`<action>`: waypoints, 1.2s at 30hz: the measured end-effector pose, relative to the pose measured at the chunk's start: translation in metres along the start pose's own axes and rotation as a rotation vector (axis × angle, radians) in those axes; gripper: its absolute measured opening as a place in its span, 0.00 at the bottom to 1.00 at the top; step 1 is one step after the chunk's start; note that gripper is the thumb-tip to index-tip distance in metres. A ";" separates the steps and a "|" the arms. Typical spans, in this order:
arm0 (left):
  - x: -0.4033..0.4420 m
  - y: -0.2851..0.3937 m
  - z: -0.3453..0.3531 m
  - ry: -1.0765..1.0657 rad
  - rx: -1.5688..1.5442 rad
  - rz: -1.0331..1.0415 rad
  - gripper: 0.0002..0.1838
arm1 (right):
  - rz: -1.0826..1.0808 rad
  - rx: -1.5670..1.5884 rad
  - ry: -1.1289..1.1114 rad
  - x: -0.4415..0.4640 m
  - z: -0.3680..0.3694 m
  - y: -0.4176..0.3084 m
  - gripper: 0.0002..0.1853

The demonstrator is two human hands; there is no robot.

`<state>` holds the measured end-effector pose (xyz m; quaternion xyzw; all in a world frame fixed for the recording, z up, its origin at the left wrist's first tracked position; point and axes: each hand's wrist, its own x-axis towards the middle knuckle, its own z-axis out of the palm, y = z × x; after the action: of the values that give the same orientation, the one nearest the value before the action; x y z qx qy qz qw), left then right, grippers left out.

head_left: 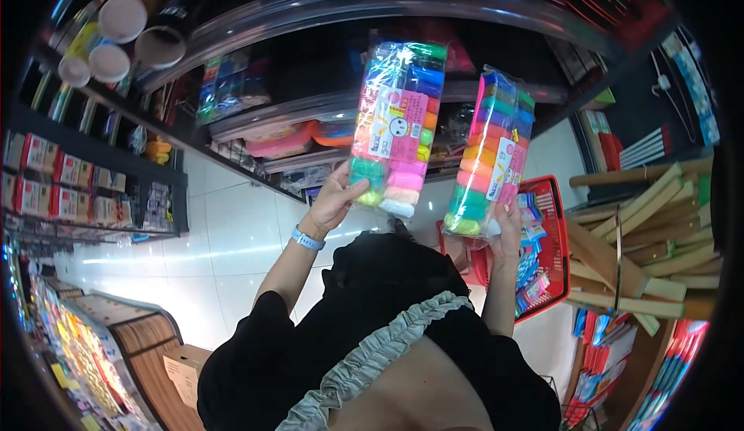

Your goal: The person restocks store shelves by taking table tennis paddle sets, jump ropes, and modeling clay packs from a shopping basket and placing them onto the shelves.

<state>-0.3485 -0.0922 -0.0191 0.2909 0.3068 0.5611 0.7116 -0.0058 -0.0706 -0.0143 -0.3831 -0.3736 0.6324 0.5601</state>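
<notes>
My left hand (334, 201), with a pale watch on the wrist, grips the lower left edge of a clear pack of coloured modelling clay (397, 167). A pink label with a cartoon face covers the pack's middle. In my right hand (508, 225) is a second, similar pack of modelling clay (474, 169), tilted and held by its lower right corner. Both packs are upright in front of the shelves, apart from each other. Part of each hand's fingers is hidden behind its pack.
A red shopping basket (559, 254) with several packaged goods is beside my right forearm. Ahead are dark shelves (287, 105) with plastic-wrapped goods. Wooden pieces (651, 237) are stacked at the right. White paper rolls (122, 18) jut out at upper left, and a cardboard box (184, 370) stands lower left.
</notes>
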 end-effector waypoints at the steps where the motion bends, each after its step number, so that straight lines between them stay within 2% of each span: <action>1: -0.004 0.008 -0.005 0.013 -0.012 0.022 0.29 | 0.024 0.019 -0.034 0.003 0.007 0.002 0.28; 6: -0.013 0.045 -0.027 0.112 -0.001 0.156 0.26 | 0.095 0.028 -0.159 0.020 0.049 0.013 0.31; 11: 0.010 0.097 -0.049 0.193 0.202 0.305 0.19 | 0.096 0.003 -0.234 0.035 0.100 0.022 0.29; 14: 0.033 0.128 -0.058 0.214 0.220 0.262 0.22 | 0.082 -0.009 -0.266 0.038 0.116 0.026 0.29; 17: 0.062 0.154 -0.078 0.428 0.541 0.253 0.26 | 0.106 -0.038 -0.282 0.041 0.123 0.034 0.29; 20: 0.084 0.143 -0.108 0.570 1.068 0.687 0.25 | 0.091 -0.048 -0.301 0.039 0.132 0.040 0.28; 21: 0.083 0.135 -0.107 0.720 1.419 0.907 0.23 | 0.076 -0.046 -0.308 0.039 0.134 0.042 0.28; 24: 0.060 0.145 -0.076 0.609 1.828 1.052 0.22 | 0.127 -0.087 -0.292 0.043 0.133 0.045 0.27; 25: 0.058 0.142 -0.073 0.484 1.814 0.945 0.21 | 0.130 -0.092 -0.293 0.044 0.134 0.044 0.27; 28: 0.057 0.143 -0.067 0.375 2.029 0.799 0.20 | 0.124 -0.104 -0.295 0.045 0.137 0.044 0.26; 36: 0.081 0.138 -0.088 0.501 1.963 0.823 0.22 | 0.110 -0.110 -0.308 0.051 0.154 0.042 0.26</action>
<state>-0.4863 0.0211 0.0200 0.6894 0.6359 0.3104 -0.1547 -0.1663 -0.0309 0.0107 -0.3317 -0.4672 0.6920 0.4391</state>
